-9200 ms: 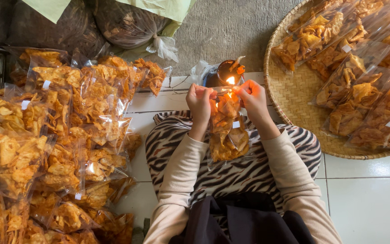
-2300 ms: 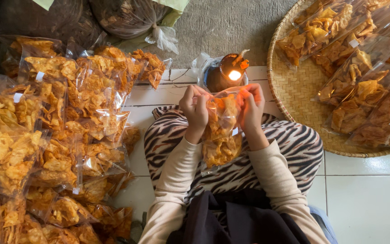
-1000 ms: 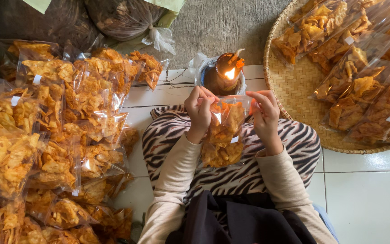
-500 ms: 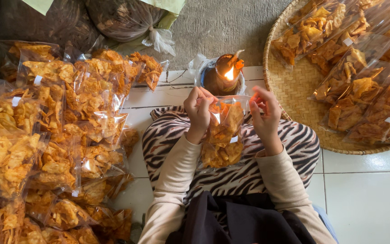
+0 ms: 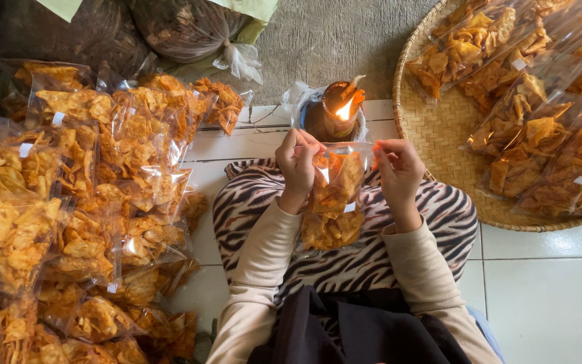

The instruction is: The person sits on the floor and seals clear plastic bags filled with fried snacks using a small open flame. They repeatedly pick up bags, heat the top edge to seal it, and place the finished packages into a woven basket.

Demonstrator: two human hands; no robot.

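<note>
Head camera looks straight down on a seated person's lap, draped in a zebra-striped cloth (image 5: 432, 216). At the centre of the frame both hands hold up a clear bag of orange chips (image 5: 331, 202) by its top edge. The left hand (image 5: 298, 162) has its fingers pinched together on the bag's upper left corner, and the right hand (image 5: 399, 168) pinches the upper right corner, fingers curled and closed on the plastic. The bag hangs upright between them over the lap, with a small white label (too small to make out) on its lower right.

Just above the bag's mouth, towards the top centre of the frame, a small lamp (image 5: 331, 114) burns with a bright flame, standing on the white tiled floor (image 5: 560, 296) at the edge of a grey mat.

Along the left side of the frame lies a heap of filled chip bags (image 5: 89, 202), overlapping one another. At the upper right, a round woven tray (image 5: 439, 135) carries more filled bags. At the top of the frame, left of centre, sits a knotted dark sack (image 5: 190, 27).
</note>
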